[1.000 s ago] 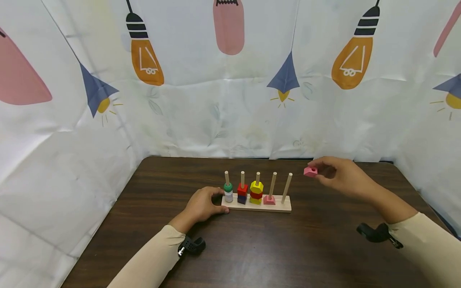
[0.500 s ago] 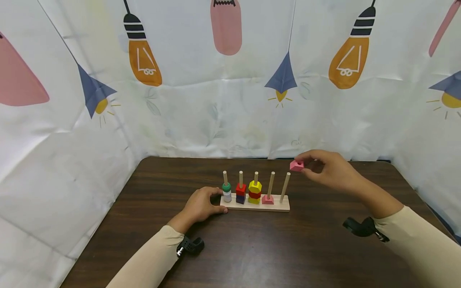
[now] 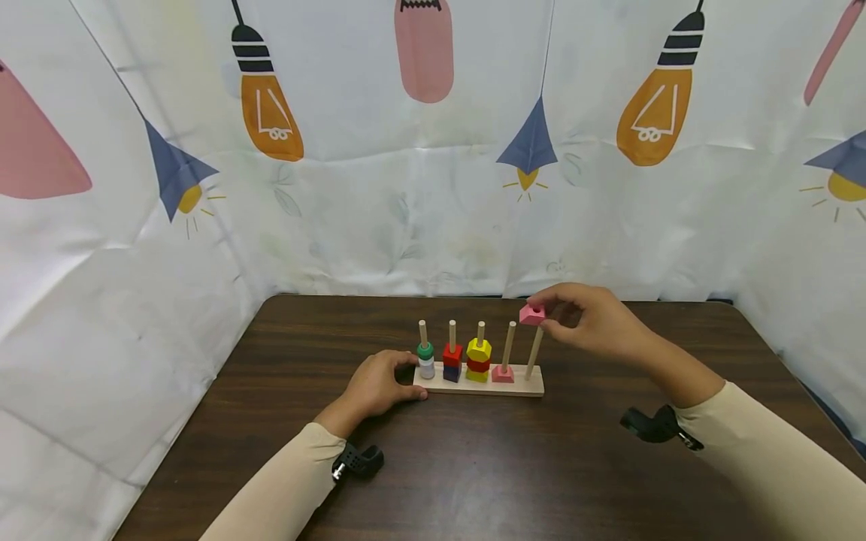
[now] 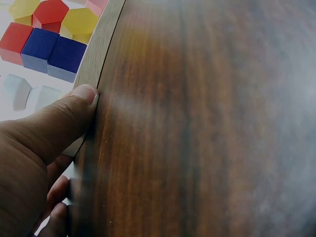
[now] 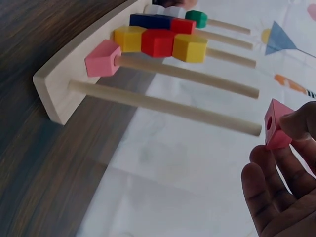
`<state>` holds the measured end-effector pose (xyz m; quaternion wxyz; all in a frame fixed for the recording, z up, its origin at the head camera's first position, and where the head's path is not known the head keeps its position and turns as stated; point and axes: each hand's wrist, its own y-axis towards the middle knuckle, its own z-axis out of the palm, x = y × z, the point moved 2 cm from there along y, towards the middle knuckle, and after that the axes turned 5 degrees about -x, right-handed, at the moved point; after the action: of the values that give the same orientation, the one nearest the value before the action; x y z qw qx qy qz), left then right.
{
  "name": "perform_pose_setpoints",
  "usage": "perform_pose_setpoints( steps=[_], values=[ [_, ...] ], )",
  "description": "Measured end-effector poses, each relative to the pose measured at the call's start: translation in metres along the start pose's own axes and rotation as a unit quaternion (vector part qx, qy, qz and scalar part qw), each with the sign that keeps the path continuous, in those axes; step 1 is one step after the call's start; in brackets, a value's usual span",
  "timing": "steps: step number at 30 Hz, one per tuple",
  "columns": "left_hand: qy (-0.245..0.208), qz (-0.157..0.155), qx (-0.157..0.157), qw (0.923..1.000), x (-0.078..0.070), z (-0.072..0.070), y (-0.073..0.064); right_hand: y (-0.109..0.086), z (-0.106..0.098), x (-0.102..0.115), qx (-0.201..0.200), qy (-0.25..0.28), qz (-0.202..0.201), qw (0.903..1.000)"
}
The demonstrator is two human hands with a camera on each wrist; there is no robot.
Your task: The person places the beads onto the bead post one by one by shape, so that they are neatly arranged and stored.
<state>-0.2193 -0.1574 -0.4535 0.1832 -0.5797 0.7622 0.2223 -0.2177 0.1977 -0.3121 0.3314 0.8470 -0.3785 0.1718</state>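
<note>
My left hand [image 3: 379, 383] grips the left end of a wooden peg stand [image 3: 528, 388], its thumb on the near edge in the left wrist view. Between thumb and fingers, my right hand [image 3: 588, 319] pinches a pink block [image 3: 532, 315] with a hole through it. That block is just off the tip of the rightmost peg [image 5: 168, 108], apart from it in the right wrist view. Another pink block [image 3: 503, 374] sits at the foot of the fourth peg [image 3: 510, 346]. The rightmost peg carries no block.
Other pegs carry white and green beads [image 3: 425, 361], dark blue and red cubes [image 3: 452, 362], and yellow and red hexagonal blocks [image 3: 478, 361]. The stand rests on a dark wooden table [image 3: 473, 466]. A printed white curtain [image 3: 419, 225] hangs behind the table.
My right hand has moved left with the pink block, from right of the stand to above the rightmost peg. My left hand keeps its hold on the stand.
</note>
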Motion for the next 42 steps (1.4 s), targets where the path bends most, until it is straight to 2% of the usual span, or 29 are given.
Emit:
perform_pose_setpoints(
  steps=[18, 27, 42],
  values=[
    [-0.002, -0.005, 0.001, 1.0000, -0.001, -0.001, 0.000, 0.009, 0.022, 0.006, 0.008, 0.022, 0.005, 0.9997],
    [-0.002, -0.005, 0.000, 1.0000, 0.000, 0.000, 0.000, 0.004, 0.034, 0.000, 0.021, 0.003, 0.037, 0.9991],
    [-0.005, -0.004, 0.002, 1.0000, -0.002, -0.002, -0.001, -0.013, 0.063, -0.028, 0.008, 0.038, 0.110, 0.9931]
  ],
)
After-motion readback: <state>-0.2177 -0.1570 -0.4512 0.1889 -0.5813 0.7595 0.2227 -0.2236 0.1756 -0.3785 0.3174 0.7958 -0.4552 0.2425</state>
